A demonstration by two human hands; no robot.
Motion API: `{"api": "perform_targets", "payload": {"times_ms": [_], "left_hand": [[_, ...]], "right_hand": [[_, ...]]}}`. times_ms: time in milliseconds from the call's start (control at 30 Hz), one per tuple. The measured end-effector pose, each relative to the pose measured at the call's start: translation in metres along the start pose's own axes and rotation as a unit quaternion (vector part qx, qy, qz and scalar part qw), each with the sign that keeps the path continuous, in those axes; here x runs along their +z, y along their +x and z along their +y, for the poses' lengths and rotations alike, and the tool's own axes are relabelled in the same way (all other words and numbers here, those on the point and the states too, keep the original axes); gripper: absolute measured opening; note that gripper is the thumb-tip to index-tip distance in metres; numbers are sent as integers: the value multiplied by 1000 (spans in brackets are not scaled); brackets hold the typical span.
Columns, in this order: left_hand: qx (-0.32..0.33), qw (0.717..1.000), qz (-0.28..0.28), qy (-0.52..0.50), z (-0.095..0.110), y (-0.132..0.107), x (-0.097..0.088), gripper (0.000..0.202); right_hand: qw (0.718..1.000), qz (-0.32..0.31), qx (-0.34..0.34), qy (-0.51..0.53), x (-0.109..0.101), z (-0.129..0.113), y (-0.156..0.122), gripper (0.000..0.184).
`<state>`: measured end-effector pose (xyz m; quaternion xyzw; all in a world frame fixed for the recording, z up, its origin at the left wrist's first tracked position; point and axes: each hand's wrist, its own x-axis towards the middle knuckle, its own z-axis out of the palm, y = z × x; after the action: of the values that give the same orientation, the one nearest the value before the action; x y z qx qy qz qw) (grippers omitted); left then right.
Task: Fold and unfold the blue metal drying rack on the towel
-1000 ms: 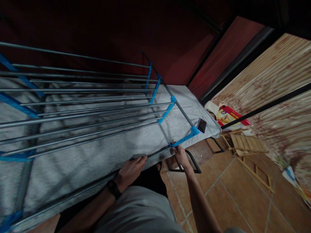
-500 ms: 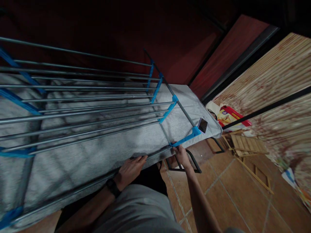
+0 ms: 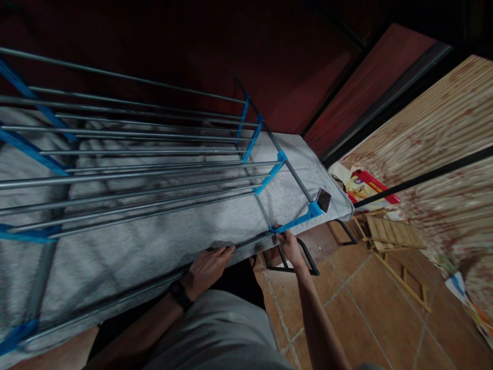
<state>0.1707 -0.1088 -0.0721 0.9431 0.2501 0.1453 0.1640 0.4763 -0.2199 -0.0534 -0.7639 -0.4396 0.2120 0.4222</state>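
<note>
two-handedly touching a tubular metal rack (image 3: pixel 154 173) on fuzzy grey cloth (image 3: pixel 204 221): pinching its plastic corner (image 3: pixel 297 222) in closed right hand (image 3: pixel 289 247), draping half-curled left hand (image 3: pixel 208 267) over smooth bar (image 3: pixel 252 241), hiding any grip.

Was a gray metal rack (image 3: pixel 138 173) with bright blue brackets (image 3: pixel 316 209), spread open in parallel rows. Lay lengthwise on the gray cover (image 3: pixel 215 218), followed its front edge with one bar (image 3: pixel 252 241), stopped short of its right end.
</note>
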Motion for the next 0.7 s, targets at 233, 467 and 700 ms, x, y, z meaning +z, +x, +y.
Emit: {"api": "perform_targets", "payload": {"times_ms": [233, 467, 700], "left_hand": [[-4, 1000, -12, -24, 0, -1, 0, 39], [-15, 999, -32, -10, 6, 1, -6, 39], [-23, 997, -79, -12, 8, 9, -12, 39]], "right_hand": [[1000, 6, 5, -3, 1, 1, -3, 38], [1000, 7, 16, -2, 2, 1, -2, 38], [1000, 5, 13, 4, 1, 3, -2, 39]]}}
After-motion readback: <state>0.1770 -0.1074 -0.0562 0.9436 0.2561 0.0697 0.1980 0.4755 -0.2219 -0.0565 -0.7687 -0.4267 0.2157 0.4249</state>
